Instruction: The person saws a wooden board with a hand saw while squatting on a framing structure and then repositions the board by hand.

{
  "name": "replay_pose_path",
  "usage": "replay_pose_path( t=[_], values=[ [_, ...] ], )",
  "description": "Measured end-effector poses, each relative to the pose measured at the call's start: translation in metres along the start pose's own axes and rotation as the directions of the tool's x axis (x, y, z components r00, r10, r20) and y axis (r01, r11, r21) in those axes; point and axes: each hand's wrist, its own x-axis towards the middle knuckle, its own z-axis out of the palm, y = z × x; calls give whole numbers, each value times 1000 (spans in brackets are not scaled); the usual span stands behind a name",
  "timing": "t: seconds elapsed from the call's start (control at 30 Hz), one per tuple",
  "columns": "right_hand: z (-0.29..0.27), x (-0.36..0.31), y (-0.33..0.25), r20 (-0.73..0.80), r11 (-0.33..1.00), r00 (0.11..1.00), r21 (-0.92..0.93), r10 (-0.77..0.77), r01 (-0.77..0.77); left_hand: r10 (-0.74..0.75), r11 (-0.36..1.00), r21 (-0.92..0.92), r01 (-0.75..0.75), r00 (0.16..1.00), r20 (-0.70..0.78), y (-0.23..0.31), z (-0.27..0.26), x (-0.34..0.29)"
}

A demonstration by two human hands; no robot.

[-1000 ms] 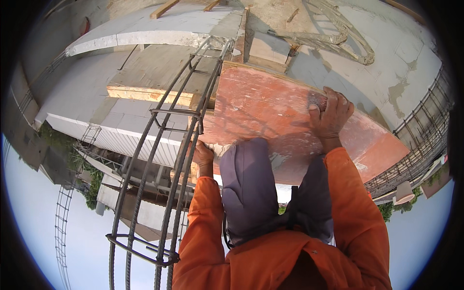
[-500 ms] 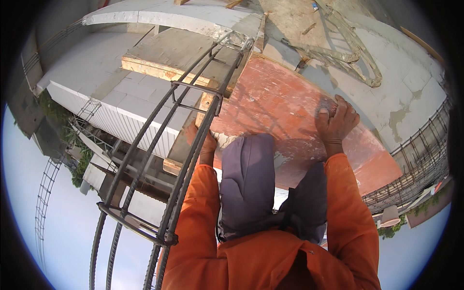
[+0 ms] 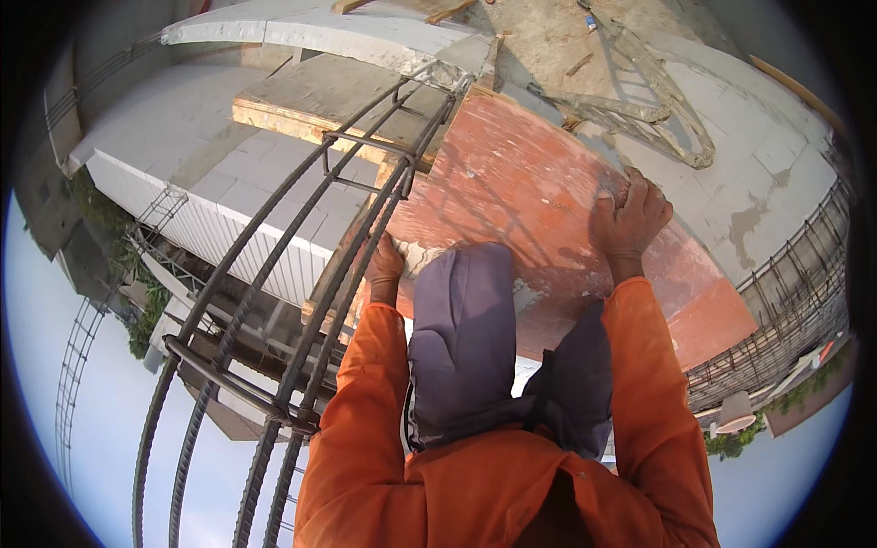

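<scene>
A large red-faced board (image 3: 512, 173), scuffed and smeared with pale residue, lies slanted beyond my knees. My right hand (image 3: 630, 219) has its fingers bent over the board's far right edge, with the thumb on the red face. At the board's left edge is my left hand (image 3: 385, 265), close beside a cage of ribbed steel bars (image 3: 297, 219). The bars cover most of the left fingers, so their grip is unclear. The cage runs from lower left up to the board's top corner, bound by bent steel ties.
Left of the cage lies a wood-edged panel (image 3: 311, 100) on pale blocks. A mortar-crusted metal frame (image 3: 649, 110) rests on the grey surface beyond the board. Steel mesh (image 3: 795, 283) lines the right edge; sky and an open drop show at lower left.
The near end of the bar cage appears farther left, and more of my left hand shows beside it. My right hand keeps its place on the board's edge.
</scene>
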Motion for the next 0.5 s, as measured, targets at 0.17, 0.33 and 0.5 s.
replay_pose_path(
  t=[0.17,0.33,0.5],
  values=[
    [-12,-12,4,-17,1000,1000,13,-15,15,7,998,55,-6,1000,-17,-23,-1,-13],
    [-15,-36,18,-4,1000,1000,18,-25,25,-17,998,54,20,998,-62,-21,-6,-40],
    [-27,-67,12,-148,994,984,-66,-95,86,-137,989,59,135,990,34,-27,-21,-71]
  ],
)
